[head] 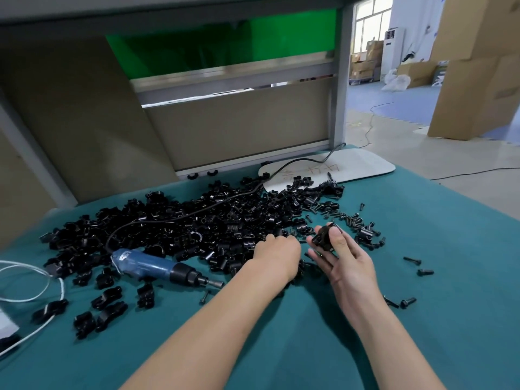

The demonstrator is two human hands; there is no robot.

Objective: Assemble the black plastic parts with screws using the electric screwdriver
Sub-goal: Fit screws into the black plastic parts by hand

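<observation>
Holding black part (326, 238) in right hand (344, 261). Digging in pile (197, 220) with left hand (277, 250), grip hidden. Next, probably: find matching piece.

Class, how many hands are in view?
2: the left hand is on the black parts pile; the right hand holds a black part beside it. None seems hidden.

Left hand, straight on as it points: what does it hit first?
Left hand points away, slightly right, into the pile of black plastic parts; it likely meets those at the pile's near edge first, though depth is unclear. Right hand, gripping a black part, is off that line.
</observation>
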